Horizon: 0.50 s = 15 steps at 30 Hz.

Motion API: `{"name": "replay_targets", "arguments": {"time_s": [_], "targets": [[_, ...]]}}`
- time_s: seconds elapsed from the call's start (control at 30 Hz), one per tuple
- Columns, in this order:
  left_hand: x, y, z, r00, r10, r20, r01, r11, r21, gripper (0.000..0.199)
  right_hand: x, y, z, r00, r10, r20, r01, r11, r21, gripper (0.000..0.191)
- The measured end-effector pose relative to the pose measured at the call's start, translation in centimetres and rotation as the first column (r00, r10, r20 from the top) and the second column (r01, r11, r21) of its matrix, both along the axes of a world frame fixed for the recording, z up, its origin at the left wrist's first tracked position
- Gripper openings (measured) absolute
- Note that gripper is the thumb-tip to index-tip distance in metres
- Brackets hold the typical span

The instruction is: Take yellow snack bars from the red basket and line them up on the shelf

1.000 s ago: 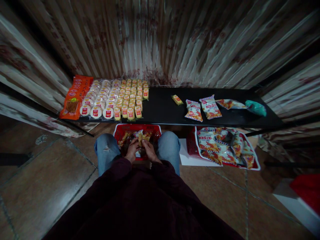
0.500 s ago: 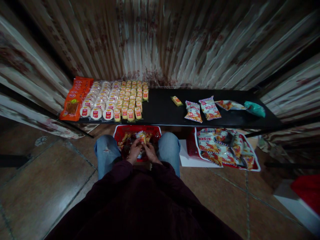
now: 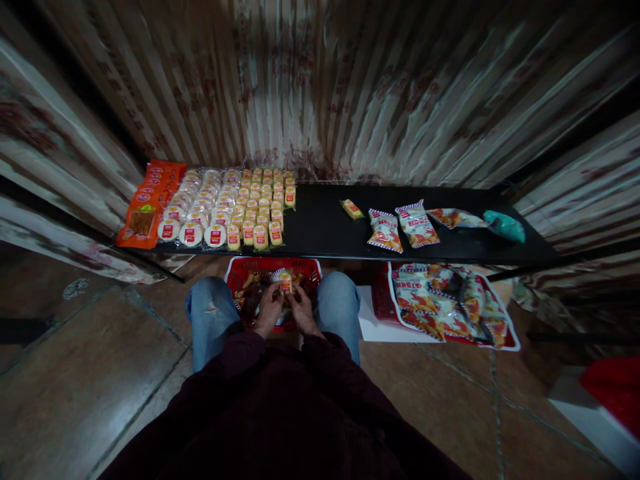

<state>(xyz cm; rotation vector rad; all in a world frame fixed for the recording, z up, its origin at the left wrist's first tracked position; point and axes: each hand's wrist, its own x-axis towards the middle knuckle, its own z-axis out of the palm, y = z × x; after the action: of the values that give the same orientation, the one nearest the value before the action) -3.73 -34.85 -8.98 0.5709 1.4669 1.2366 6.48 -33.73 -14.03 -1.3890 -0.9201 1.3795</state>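
Note:
Between my knees, my left hand (image 3: pixel 270 308) and my right hand (image 3: pixel 301 311) both hold one small yellow wrapped snack cake (image 3: pixel 286 281) with a red label. Fingers of both hands are closed on its sides, label facing up. Right below is a red basket (image 3: pixel 231 272) with a white rim; several snack packs in it are partly hidden by my hands. On the black shelf (image 3: pixel 320 227) ahead stand rows of similar yellow snack cakes (image 3: pixel 260 207), and a single yellow snack cake (image 3: pixel 352 209) lies apart, right of the rows.
Left on the shelf are an orange bag (image 3: pixel 147 203) and rows of round white wrapped cakes (image 3: pixel 200 207). Toward the right lie chip bags (image 3: pixel 385 230) and a teal packet (image 3: pixel 505 227). A second red basket (image 3: pixel 384 303) full of chip bags stands below the shelf. A patterned curtain (image 3: pixel 320 87) hangs behind.
The snack cake in my hands has turned so that its label shows more fully. The view has shifted slightly, with the shelf a little lower in it.

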Motion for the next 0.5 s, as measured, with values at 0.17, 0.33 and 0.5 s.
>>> {"name": "replay_targets", "arguments": {"time_s": [0.17,0.33,0.5], "targets": [[0.1,0.4,0.0,0.982,-0.053,-0.183,0.066,0.996,0.067,0.032,0.1,0.2,0.9,1.000,-0.009,0.007,0.009,1.000,0.022,0.049],[0.6,0.9,1.0,0.898,-0.132,-0.419,0.192,0.976,0.103,0.036,0.6,0.9,1.7,0.990,-0.079,0.113,0.068,0.993,0.101,0.049],[1.2,1.7,2.9,0.855,-0.139,-0.500,0.232,0.964,0.128,0.039,1.3,2.2,3.1,0.985,-0.074,0.158,0.044,0.982,0.183,0.045]]}}
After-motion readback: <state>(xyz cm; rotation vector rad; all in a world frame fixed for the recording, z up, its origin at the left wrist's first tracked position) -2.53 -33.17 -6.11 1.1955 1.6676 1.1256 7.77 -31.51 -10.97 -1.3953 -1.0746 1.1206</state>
